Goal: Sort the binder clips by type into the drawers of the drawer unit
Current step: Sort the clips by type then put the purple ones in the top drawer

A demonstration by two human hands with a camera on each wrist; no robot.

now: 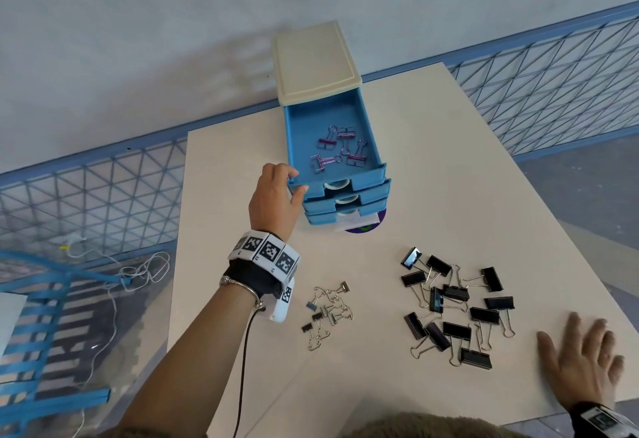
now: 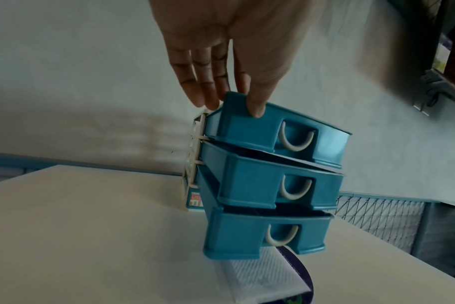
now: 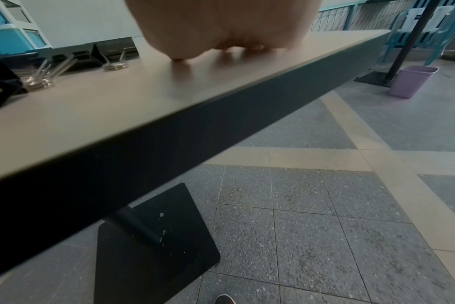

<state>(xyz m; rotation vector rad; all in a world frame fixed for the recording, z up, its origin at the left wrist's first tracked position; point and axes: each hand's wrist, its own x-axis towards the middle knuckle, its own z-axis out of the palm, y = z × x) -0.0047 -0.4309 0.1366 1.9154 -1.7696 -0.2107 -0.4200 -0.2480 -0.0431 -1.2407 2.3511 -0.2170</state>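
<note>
The drawer unit (image 1: 316, 60) has a cream top and three blue drawers. Its top drawer (image 1: 311, 119) is pulled far out and holds several purple binder clips (image 1: 340, 147). My left hand (image 1: 292, 181) grips that drawer's front left corner, thumb on the front face and fingers along the side wall (image 2: 234, 102). The two lower drawers (image 2: 249, 185) stand slightly out. On the table lie a pile of large black binder clips (image 1: 453, 306) and a cluster of small silver-handled clips (image 1: 326, 309). My right hand (image 1: 581, 344) lies flat and empty on the table, right of the black clips (image 3: 86, 55).
A purple disc with a white sheet (image 1: 359, 226) pokes out under the unit's front. Blue mesh fencing (image 1: 553, 74) runs behind the white table (image 1: 432, 161). The table edge passes just under my right wrist. A lilac bin (image 3: 410, 80) stands on the floor.
</note>
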